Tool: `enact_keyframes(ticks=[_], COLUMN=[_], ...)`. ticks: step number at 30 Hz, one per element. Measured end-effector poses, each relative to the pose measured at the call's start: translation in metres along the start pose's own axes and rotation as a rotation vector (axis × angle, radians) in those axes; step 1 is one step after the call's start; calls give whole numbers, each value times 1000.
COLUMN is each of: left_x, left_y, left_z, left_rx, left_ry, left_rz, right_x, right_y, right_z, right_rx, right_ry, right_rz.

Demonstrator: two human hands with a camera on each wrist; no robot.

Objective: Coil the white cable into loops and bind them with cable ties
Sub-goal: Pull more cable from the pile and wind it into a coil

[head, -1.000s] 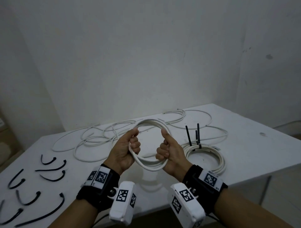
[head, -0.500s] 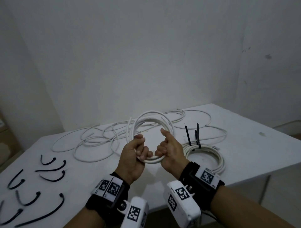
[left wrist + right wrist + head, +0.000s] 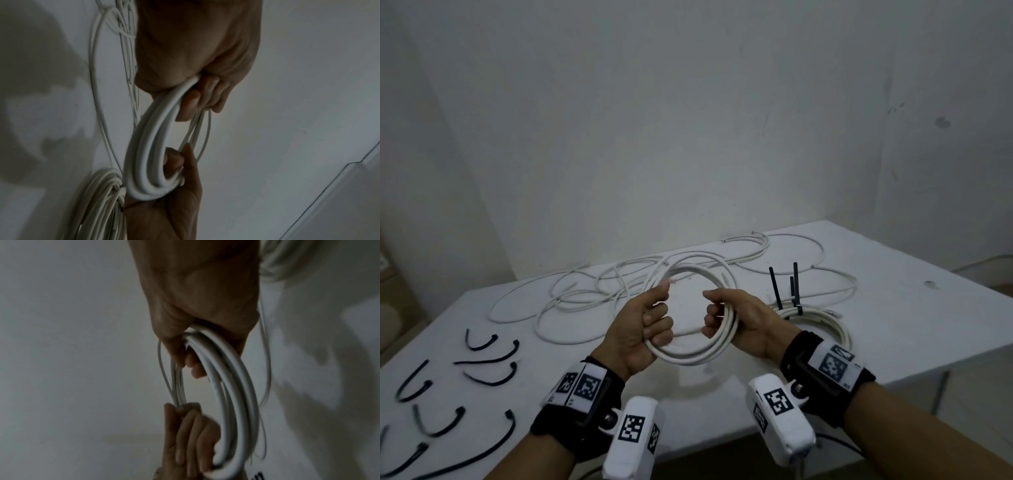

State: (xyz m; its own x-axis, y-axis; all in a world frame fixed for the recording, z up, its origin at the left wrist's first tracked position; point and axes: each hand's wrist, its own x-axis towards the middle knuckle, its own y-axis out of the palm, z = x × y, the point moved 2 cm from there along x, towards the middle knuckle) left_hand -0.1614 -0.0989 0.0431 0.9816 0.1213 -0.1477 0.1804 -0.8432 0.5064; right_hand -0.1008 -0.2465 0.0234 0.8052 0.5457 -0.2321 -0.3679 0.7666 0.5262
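**Both hands grip a half-wound coil of white cable above the tabletop**

The round coil of white plastic-sheathed cable [image 3: 690, 354] hangs in the air over the near edge of the white tabletop [image 3: 914, 329], held on two sides. The left hand [image 3: 635, 330] has its fingers curled round the coil's left arc, thumb raised against the upper loops. The right hand [image 3: 739, 320] has its fingers wrapped round the coil's right arc, with the thumb pointing in over the ring's opening. In the left wrist view the thick white strands [image 3: 148, 146] run from the left hand's fingers [image 3: 191, 104] down into the right hand's curled fingers [image 3: 174, 160]. The right wrist view shows the same bundle [image 3: 232, 386] gripped by the right hand [image 3: 197, 305] above and the left hand [image 3: 189, 438] below; it is blurred.

Behind the coil, loose runs of the same white cable [image 3: 571, 301] sprawl across the tabletop toward the wall. Just right of the coil, beyond the right hand, a finished bundle of white cable [image 3: 822, 320] lies flat, bound by black cable ties [image 3: 792, 291] whose tails stand upright. Well to the left of the coil, loose curved black cable ties [image 3: 493, 373] lie scattered on the tabletop.
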Motion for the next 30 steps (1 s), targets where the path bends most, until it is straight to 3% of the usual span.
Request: enact_keyframes(ticks=[7, 11, 21, 30], left_x=[2, 4, 2, -10], left_y=[-5, -6, -3, -14], left_z=[-2, -6, -11, 23], left_rx=[231, 228, 91, 100], left_ry=[-71, -102, -21, 63], left_rz=[-74, -80, 36, -231], right_x=[2, 6, 8, 12], right_y=[3, 4, 3, -9], right_z=[7, 6, -5, 3], right_rx=[-327, -144, 189, 409], right_ry=[31, 55, -25, -80], right_rz=[-59, -39, -281, -359])
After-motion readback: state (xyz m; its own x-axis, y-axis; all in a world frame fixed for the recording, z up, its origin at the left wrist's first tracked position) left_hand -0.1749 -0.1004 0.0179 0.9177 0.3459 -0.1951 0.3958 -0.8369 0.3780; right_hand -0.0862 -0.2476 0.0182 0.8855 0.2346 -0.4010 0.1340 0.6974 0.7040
